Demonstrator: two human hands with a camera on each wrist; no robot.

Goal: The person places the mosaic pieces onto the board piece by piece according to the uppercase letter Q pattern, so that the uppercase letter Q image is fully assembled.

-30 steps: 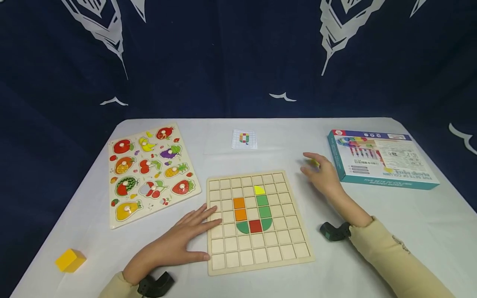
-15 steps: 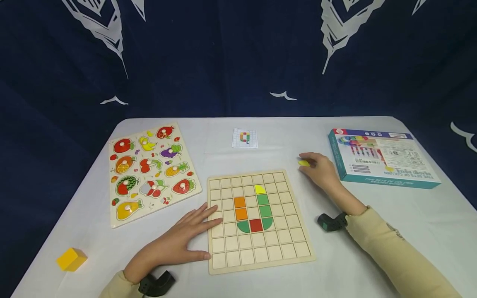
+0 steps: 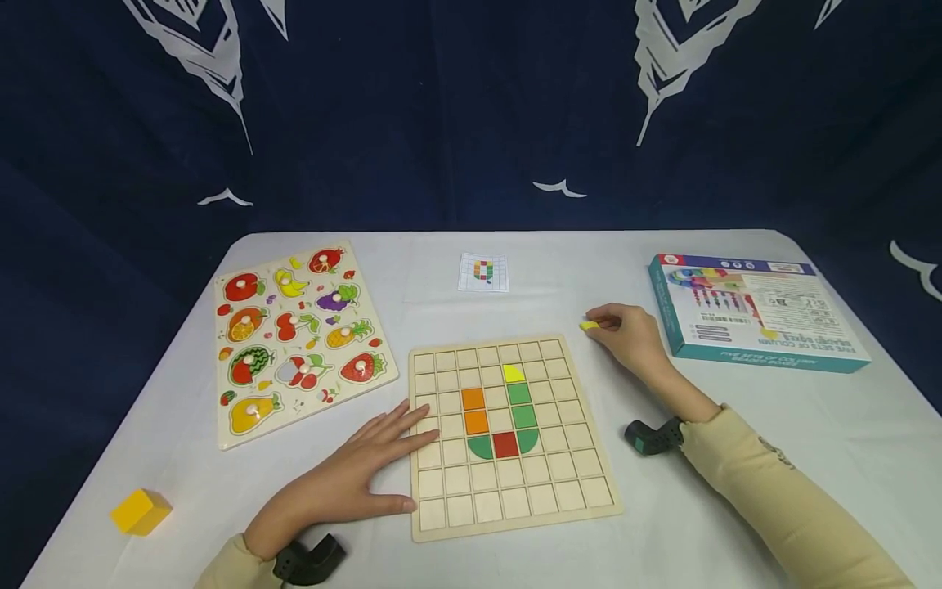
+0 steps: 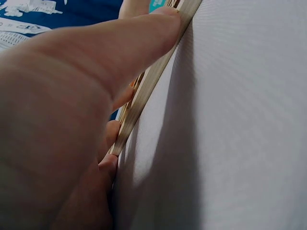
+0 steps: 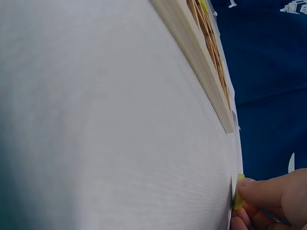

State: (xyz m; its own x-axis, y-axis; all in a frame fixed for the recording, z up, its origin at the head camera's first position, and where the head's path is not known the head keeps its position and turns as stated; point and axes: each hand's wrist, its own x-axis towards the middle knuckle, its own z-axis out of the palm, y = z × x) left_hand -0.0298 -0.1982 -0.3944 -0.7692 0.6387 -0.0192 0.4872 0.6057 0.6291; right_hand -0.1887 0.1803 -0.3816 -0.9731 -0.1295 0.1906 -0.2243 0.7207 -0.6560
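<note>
A wooden grid board (image 3: 515, 491) lies mid-table, with orange, green, red and yellow pieces set in some of its squares. My left hand (image 3: 353, 474) rests at the board's left edge, fingers spread and fairly straight; in the left wrist view the thumb (image 4: 144, 36) touches the board's side. Right of the board's far corner, my right hand (image 3: 631, 337) pinches a small yellow piece (image 3: 589, 325) between thumb and fingers. The right wrist view has this yellow piece (image 5: 239, 191) just at the tabletop; the hand partly covers its shape.
A fruit puzzle board (image 3: 302, 343) lies at the left, and a yellow block (image 3: 141, 513) sits near the front left. Behind the grid board is a small pattern card (image 3: 483, 273). A flat teal-sided box (image 3: 758, 315) lies at the right.
My right hand has drawn its fingers together on the yellow piece and moved slightly left with it. The left hand and the grid board stay in place.
</note>
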